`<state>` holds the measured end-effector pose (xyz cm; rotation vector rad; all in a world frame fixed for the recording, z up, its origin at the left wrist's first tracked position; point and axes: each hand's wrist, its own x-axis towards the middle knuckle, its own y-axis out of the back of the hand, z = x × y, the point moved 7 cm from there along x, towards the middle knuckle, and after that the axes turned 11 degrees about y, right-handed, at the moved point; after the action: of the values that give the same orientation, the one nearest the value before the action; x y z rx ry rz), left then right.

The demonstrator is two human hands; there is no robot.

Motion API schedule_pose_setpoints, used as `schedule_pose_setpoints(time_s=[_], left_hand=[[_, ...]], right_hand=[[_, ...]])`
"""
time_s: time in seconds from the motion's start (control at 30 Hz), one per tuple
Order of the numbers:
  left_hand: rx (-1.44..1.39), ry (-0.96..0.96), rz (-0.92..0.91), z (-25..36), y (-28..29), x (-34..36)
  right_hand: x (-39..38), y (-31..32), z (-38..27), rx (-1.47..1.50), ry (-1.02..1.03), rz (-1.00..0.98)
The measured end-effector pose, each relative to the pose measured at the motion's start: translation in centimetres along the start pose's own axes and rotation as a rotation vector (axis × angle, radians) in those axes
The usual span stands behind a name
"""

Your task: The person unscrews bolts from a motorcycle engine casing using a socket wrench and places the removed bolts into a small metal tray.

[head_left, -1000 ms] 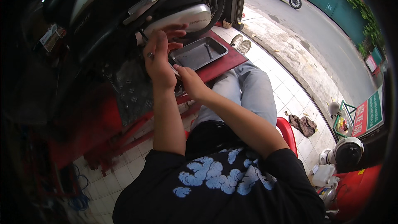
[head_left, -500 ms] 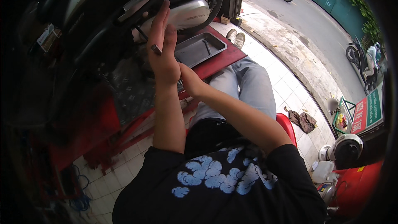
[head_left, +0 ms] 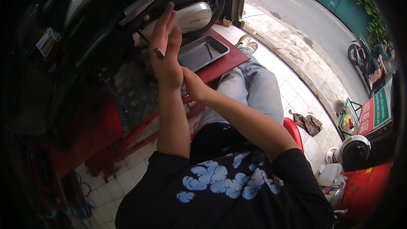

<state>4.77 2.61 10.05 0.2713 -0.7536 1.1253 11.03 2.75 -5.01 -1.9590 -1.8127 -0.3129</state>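
My left hand point(head_left: 168, 66) is raised in front of the motor scooter point(head_left: 193, 17), its fingers straight and pointing away from me. The blunt end of a metal rod point(head_left: 159, 52) shows against this hand near the base of the fingers; the rest of the rod is hidden. My right hand point(head_left: 193, 86) reaches across and meets the heel of my left hand. Its fingers go out of sight behind the left hand. Right of them, a grey metal tray point(head_left: 195, 61) lies on a red board point(head_left: 237, 58) with a dark tool point(head_left: 210, 49) in it.
A red stand point(head_left: 127, 142) is under the scooter. To the right are a crumpled brown rag point(head_left: 308, 124), a red chair point(head_left: 293, 132), a signboard point(head_left: 375, 112), a white jug point(head_left: 330, 174) and a red tank point(head_left: 366, 188). Outside, a person point(head_left: 377, 59) is beside a parked motorbike point(head_left: 359, 57).
The view has shifted slightly; both hands and the rod end keep almost the same pose. The motorbike on the road has left the picture, and a person now appears by the parked one.
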Motion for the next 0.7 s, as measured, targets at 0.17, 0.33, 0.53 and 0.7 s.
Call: schedule_pose_setpoints(time_s=[0.17,0.33,0.53,0.7], left_hand=[[0.058,0.036,-0.04,0.3,-0.8,-0.3],[0.03,0.111,-0.148,0.4,-0.8,-0.8],[0.039,0.109,-0.003,0.1,0.0,-0.8],[0.033,0.105,0.021,-0.2,-0.9,-0.6]], right_hand=[[-0.3,0.2,1.1,0.095,-0.05,-0.044],[-0.6,-1.1,1.7,0.251,-0.057,0.03],[-0.3,0.5,1.6,-0.018,-0.081,-0.147],[0.5,2.7,2.2,-0.133,0.016,-0.11]])
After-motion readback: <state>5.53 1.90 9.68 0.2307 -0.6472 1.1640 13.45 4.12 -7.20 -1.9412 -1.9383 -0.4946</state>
